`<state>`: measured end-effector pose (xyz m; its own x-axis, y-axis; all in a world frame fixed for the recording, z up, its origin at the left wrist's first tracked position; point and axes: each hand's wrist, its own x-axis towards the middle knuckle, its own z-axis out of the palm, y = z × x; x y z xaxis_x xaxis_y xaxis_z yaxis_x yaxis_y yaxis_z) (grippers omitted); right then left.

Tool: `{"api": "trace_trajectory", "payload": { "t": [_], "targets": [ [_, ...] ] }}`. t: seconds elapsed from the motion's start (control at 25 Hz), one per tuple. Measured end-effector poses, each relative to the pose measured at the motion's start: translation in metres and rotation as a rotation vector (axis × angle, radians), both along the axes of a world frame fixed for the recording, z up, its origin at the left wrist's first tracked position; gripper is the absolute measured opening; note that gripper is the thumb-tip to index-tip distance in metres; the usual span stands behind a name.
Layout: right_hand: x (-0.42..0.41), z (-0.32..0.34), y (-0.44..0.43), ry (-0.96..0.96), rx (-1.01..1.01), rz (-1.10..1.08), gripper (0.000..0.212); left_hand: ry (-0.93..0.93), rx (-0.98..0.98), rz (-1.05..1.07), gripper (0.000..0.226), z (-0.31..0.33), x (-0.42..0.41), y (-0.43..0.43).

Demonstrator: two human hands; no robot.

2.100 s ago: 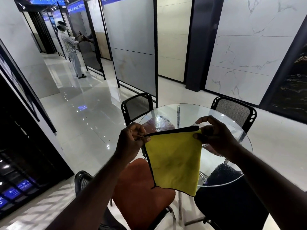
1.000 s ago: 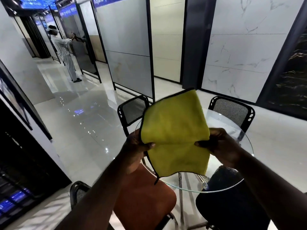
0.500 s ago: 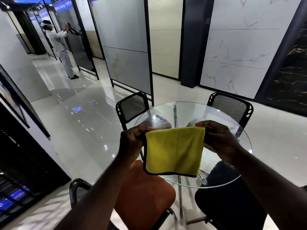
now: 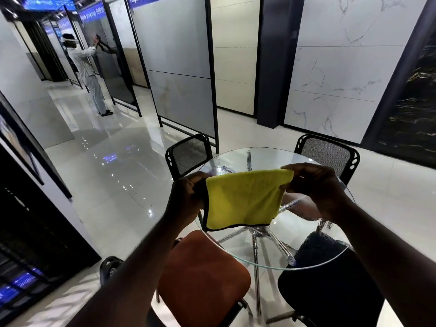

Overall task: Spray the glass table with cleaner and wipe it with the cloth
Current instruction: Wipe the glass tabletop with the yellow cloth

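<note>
A yellow cloth [image 4: 245, 199] with a black hem hangs folded in the air above the round glass table [image 4: 264, 263]. My left hand [image 4: 186, 197] pinches its upper left corner and my right hand [image 4: 313, 185] pinches its upper right corner. The cloth's lower edge hangs just above the glass; I cannot tell whether it touches. A patch of fine droplets [image 4: 223, 171] shows on the far left part of the tabletop. No spray bottle is in view.
Around the table stand an orange-seated chair [image 4: 203, 279], a dark-seated chair [image 4: 330, 286] and two black mesh-back chairs [image 4: 188, 154] [image 4: 328, 154]. Tile display panels [image 4: 179, 67] line the glossy floor. A person [image 4: 87, 67] stands far back left at a panel.
The cloth was held open, flipped upward and folded in half; it now hangs shorter between both hands. My view has tilted down slightly toward the table.
</note>
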<state>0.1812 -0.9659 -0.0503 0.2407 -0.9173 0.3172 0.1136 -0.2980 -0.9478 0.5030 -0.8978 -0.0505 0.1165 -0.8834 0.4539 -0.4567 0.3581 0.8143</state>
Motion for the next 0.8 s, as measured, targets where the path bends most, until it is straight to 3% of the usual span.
{"api": "trace_trajectory", "payload": {
  "t": [0.08, 0.24, 0.36, 0.44, 0.6, 0.8],
  "targets": [
    [0.0, 0.006, -0.001, 0.141, -0.159, -0.092, 0.023, -0.095, -0.061, -0.002, 0.028, 0.007, 0.004, 0.0],
    [-0.002, 0.011, 0.004, 0.282, -0.294, -0.188, 0.032, -0.432, -0.366, 0.126, 0.028, 0.011, 0.01, 0.0],
    [-0.001, 0.009, 0.011, 0.376, -0.523, -0.335, 0.026, -0.541, -0.589, 0.195, 0.022, 0.009, 0.012, 0.007],
    [0.002, 0.009, 0.014, 0.34, -0.617, -0.399, 0.025, -0.606, -0.644, 0.167, 0.026, 0.009, 0.014, 0.009],
    [0.01, 0.009, 0.016, 0.195, -0.506, -0.393, 0.029, -0.613, -0.583, 0.096, 0.046, 0.008, 0.011, 0.01],
    [0.014, 0.012, 0.014, 0.127, -0.359, -0.291, 0.036, -0.511, -0.602, 0.12, 0.033, 0.013, 0.008, 0.014]
  ]
}}
